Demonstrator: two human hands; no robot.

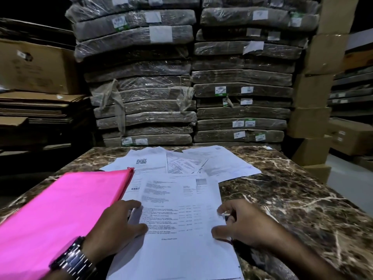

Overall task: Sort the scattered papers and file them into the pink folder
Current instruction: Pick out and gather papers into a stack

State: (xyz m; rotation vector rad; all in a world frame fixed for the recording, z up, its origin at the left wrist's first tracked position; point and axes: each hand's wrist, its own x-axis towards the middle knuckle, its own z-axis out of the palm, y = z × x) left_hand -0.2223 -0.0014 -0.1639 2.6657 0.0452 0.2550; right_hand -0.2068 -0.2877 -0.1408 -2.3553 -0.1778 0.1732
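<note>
Head view, as I see it from the remote station. The desk [292, 199], of brown veined marble, fills the lower half of the view. The pink folder [60, 215] lies closed at 8 o'clock, and its right edge overlaps the papers beside it. The top sheet [181, 209], a printed list, lies at 6 o'clock on further sheets. The scattered papers [181, 160] fan out at 12 o'clock from it, overlapping one another, one with a QR code and one reaching toward 2 o'clock. The left hand [117, 225], with a metal wristwatch [74, 261], rests across the folder's right edge. Its fingers [133, 204] are released and laid on the left margin of the top sheet, forefinger and thumb spread apart. The right hand [242, 223] sits at 4 o'clock on the sheet's right edge. Its thumb and forefinger tip touch the paper and the other fingers are curled under the palm; I cannot tell whether they grasp the edge. Behind the desk, at 12 o'clock, two stacks of wrapped bundles [145, 93] bear white labels. A cardboard box [34, 65] stands on flattened cardboard [36, 106] at 10 o'clock. More stacked boxes [314, 93] stand at 2 o'clock.
</note>
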